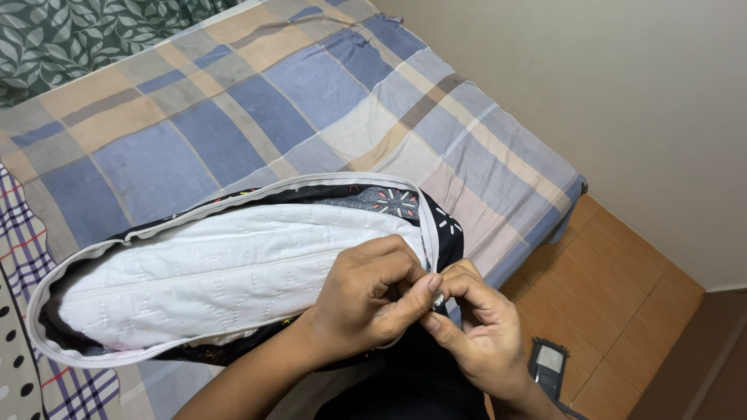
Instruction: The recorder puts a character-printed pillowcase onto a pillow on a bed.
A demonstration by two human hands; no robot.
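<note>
A white quilted pillow (pixel 218 272) lies inside a black patterned cover (pixel 389 201) whose open edge carries a white zipper tape (pixel 233 194). The cover rests on the bed at the lower middle of the view. My left hand (pixel 369 299) pinches the cover's corner near the end of the zipper. My right hand (pixel 478 330) meets it from the right, fingertips pinched on the same corner of the cover. Both hands touch each other at the fingertips. The zipper slider itself is hidden by my fingers.
A plaid blue, beige and grey bedsheet (pixel 257 101) covers the bed. A green leaf-print fabric (pixel 70 39) lies at the top left, checked cloth (pixel 19 233) at the far left. A beige wall (pixel 622 101) stands right. A small dark device (pixel 548 367) lies on the orange tile floor (pixel 615 295).
</note>
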